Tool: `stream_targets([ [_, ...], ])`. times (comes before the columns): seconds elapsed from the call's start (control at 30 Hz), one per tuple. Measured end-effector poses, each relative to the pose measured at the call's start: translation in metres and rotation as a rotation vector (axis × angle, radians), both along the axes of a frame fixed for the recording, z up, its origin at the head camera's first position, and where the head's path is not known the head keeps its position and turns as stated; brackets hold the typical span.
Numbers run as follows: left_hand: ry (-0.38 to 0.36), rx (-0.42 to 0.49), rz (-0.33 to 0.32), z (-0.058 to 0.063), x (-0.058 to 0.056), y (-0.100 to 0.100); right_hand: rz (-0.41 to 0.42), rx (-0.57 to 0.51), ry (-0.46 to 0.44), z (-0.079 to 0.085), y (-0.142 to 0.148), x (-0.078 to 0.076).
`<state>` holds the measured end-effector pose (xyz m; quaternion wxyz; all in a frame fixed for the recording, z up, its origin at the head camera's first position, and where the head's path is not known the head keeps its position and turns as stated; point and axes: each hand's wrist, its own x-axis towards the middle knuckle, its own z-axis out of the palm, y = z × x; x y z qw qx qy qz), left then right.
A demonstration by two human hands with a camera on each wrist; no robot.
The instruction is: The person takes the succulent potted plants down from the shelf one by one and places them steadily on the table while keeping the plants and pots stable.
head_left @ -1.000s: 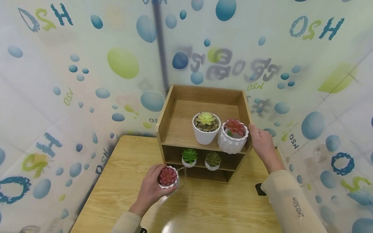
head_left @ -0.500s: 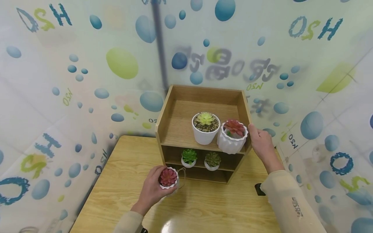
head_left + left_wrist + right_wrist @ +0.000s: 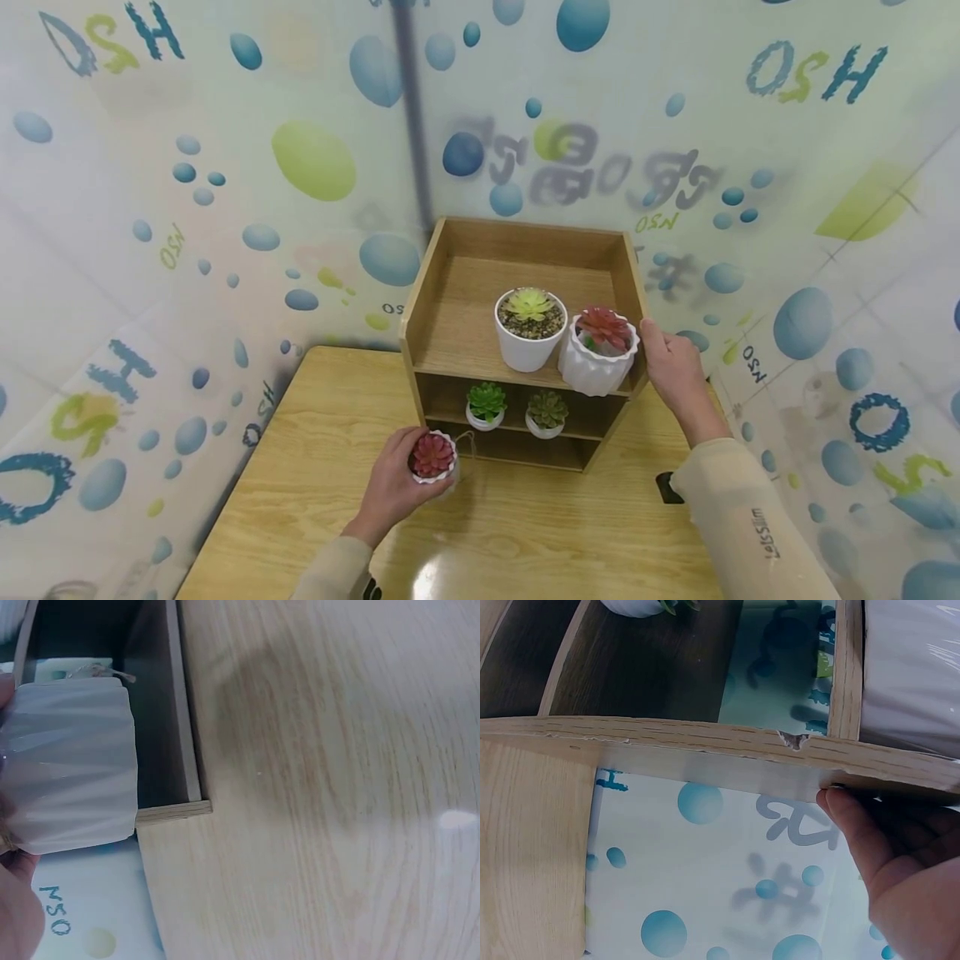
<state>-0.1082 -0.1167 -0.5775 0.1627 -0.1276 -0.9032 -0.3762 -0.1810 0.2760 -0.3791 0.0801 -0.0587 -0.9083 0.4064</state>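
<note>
A red succulent (image 3: 432,455) in a white fluted pot (image 3: 71,765) is held in my left hand (image 3: 393,479), fingers and thumb round its sides. It is in front of the lower left of a wooden shelf unit (image 3: 480,317). My right hand (image 3: 677,375) touches the outer face of the unit's right side panel; in the right wrist view the fingertips (image 3: 836,796) meet that panel, the other fingers in shadow. On the top shelf stand a pale green succulent (image 3: 529,305) in a smooth white pot and another red succulent (image 3: 603,329) in a fluted pot.
Two small potted succulents, one bright green (image 3: 487,403) and one dull green (image 3: 547,410), sit on the middle shelf. Below them is the bottom shelf (image 3: 532,450). The unit stands on a wooden table (image 3: 570,533) against patterned walls (image 3: 315,167).
My left hand and the red succulent have barely shifted, staying by the unit's lower left corner. The right hand stays at the side panel.
</note>
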Motion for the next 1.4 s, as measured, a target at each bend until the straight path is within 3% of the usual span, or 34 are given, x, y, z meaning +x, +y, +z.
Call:
stream_targets([
  [0.47,-0.134,0.006,-0.001,-0.015,-0.008,0.002,0.007,0.007,-0.015,0.0,0.001,0.0],
  [0.7,-0.104,-0.026,-0.008,-0.026,-0.011,0.001,0.003,0.0,-0.018,0.001,0.001,0.0],
  [1.4,-0.204,0.008,-0.013,-0.051,-0.014,0.005,-0.008,-0.002,-0.016,-0.001,0.001,0.0],
])
